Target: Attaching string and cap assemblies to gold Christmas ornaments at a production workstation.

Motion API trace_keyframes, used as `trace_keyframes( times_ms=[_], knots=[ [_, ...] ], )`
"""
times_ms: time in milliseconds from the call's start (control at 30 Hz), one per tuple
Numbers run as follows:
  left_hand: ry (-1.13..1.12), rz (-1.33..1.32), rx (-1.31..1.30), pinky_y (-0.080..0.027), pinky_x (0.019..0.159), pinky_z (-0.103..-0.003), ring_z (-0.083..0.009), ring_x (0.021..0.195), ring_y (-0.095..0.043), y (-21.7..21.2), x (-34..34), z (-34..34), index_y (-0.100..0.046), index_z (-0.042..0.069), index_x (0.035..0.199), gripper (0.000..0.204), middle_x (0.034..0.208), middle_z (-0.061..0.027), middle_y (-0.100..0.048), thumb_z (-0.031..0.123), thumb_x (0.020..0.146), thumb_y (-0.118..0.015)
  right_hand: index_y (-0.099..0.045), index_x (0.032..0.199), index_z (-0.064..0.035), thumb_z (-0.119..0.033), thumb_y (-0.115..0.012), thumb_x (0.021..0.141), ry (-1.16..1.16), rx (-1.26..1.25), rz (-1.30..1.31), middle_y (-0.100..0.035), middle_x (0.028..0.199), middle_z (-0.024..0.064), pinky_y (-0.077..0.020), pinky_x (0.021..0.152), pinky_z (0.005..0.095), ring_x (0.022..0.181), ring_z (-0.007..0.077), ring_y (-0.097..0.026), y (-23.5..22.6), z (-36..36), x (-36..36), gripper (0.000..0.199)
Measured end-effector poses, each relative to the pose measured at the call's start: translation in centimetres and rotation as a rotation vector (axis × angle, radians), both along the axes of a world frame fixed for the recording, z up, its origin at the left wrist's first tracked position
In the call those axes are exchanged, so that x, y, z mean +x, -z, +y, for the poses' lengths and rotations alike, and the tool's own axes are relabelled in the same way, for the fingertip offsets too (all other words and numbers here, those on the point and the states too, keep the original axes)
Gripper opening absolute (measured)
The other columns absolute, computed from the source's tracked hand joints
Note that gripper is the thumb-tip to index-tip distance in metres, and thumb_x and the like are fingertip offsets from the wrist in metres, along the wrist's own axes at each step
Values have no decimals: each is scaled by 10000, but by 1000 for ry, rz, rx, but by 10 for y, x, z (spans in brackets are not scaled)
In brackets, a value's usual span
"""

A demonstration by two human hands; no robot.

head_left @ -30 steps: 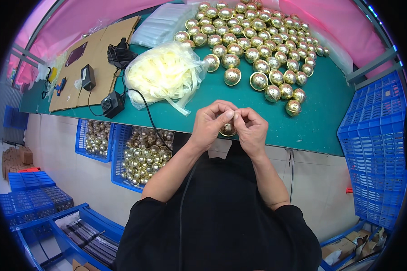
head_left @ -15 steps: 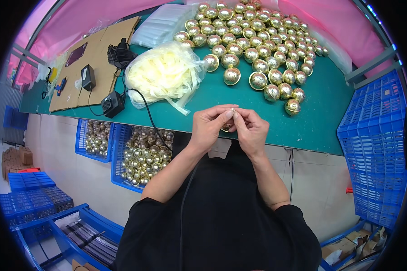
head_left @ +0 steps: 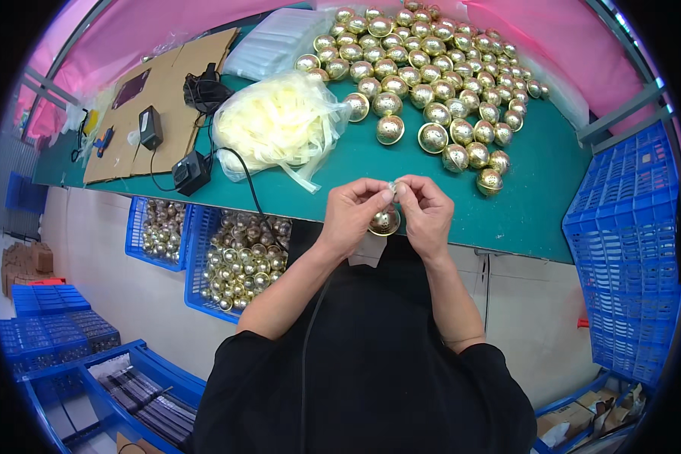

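Observation:
My left hand [head_left: 349, 216] and my right hand [head_left: 430, 218] meet at the table's front edge, both closed in a pinch. Between their fingertips shows a small pale strip [head_left: 392, 187], mostly covered by the fingers. Just below the fingertips is a shiny gold ball [head_left: 384, 221] with a raised rim, partly behind my left fingers. Whether the strip is fastened to that ball I cannot tell. Beyond my hands, many similar gold balls [head_left: 433, 138] spread over the green table [head_left: 522, 219]. A clear bag [head_left: 280, 125] of cream ribbon strips lies to the far left of my hands.
Cardboard [head_left: 170, 91] on the left carries a black adapter [head_left: 150, 127]; a black boxy device [head_left: 191, 172] with a cable stands beside it. Clear plastic sleeves [head_left: 284, 41] lie behind. Blue crates [head_left: 193, 291] of balls sit below the edge; stacked blue crates [head_left: 624, 227] stand right.
My fingertips have drawn slightly apart, with the pale strip between them. More of the gold ball now shows, lower and nearer to me.

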State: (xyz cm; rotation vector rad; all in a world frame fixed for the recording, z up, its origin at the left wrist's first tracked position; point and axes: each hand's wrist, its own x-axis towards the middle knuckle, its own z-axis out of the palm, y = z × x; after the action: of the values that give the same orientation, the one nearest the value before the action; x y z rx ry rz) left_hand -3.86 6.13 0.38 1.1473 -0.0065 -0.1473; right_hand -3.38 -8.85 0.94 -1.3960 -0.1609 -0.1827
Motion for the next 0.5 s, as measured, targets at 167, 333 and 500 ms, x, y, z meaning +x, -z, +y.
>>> trace_keyframes(
  times_ms=[167,333,500],
  knots=[
    [55,-22,54,-526,721,-228,-68,783,-655,-1,-4,3,-731,-6,1040,127,909,-25,-733,115,1000,-719,-677,1062,12,-71,-664,1025,-60,35,53,-683,887,4,-480,616,212,709,40,-587,-2,-13,5,92],
    [97,5,121,-518,709,-213,-50,769,-643,-7,-9,9,-711,4,1034,117,897,-12,-725,116,1001,-718,-661,1083,-8,-112,-657,1041,-97,96,96,-652,837,12,-387,545,201,634,39,-503,-2,-14,6,113],
    [36,53,85,-529,716,-216,-64,784,-654,-7,-16,19,-705,1,1034,111,914,-23,-722,107,1002,-712,-666,1091,7,-104,-649,1039,-149,269,196,-684,871,49,-405,527,213,615,52,-517,-5,-8,7,124]
  ],
)
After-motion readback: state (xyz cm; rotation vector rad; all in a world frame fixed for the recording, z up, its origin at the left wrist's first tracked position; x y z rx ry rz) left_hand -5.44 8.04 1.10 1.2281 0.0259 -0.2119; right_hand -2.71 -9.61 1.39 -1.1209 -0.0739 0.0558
